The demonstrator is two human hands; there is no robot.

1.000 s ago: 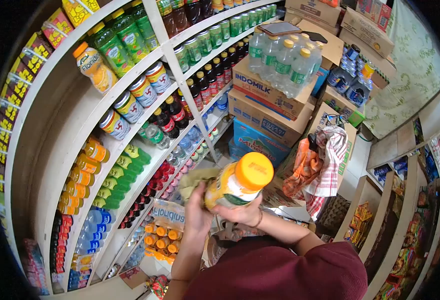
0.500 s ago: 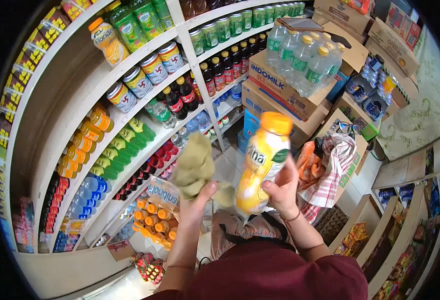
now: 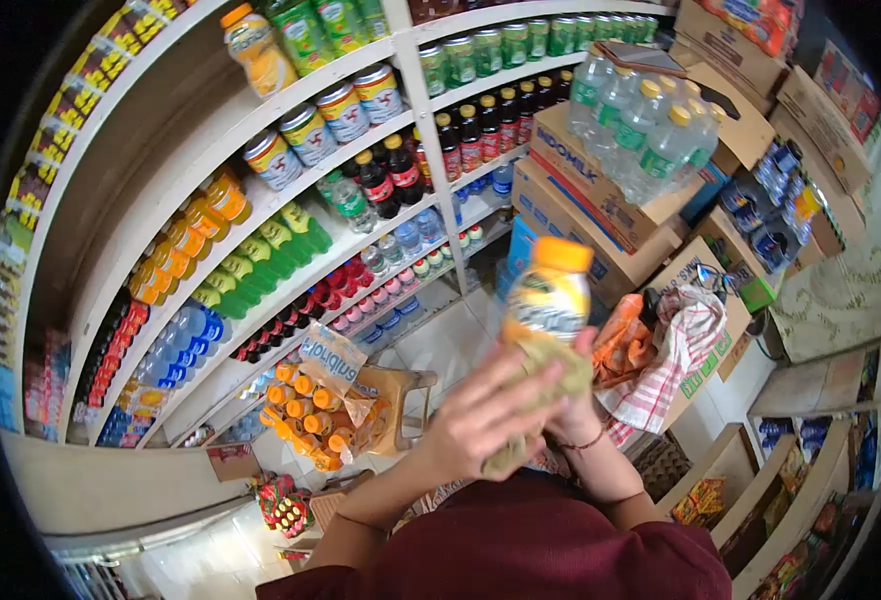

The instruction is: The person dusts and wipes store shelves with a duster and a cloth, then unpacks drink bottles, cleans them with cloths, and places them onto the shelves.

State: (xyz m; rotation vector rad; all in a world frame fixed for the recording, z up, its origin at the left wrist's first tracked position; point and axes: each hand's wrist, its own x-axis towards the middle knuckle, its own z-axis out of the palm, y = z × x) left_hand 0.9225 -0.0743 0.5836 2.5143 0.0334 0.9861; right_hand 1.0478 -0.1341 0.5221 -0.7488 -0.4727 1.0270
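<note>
An orange-capped juice bottle stands roughly upright in front of my chest. My right hand grips it low down, mostly hidden behind a cloth. With my left hand I press the olive-green cloth around the bottle's lower half, fingers laid across it. A flap of the cloth hangs below my left fingers. Some motion blur softens the hands and the label. A similar bottle sits on the upper shelf at the left.
Shelves of bottles and cans curve along the left. Stacked cartons carry a pack of clear bottles. A wooden stool stands beside wrapped orange-capped bottles. A checked towel drapes over a carton at the right.
My left hand has brought the cloth rightward onto the bottle and now presses it around the lower half. The bottle stands more upright. The view has shifted slightly.
</note>
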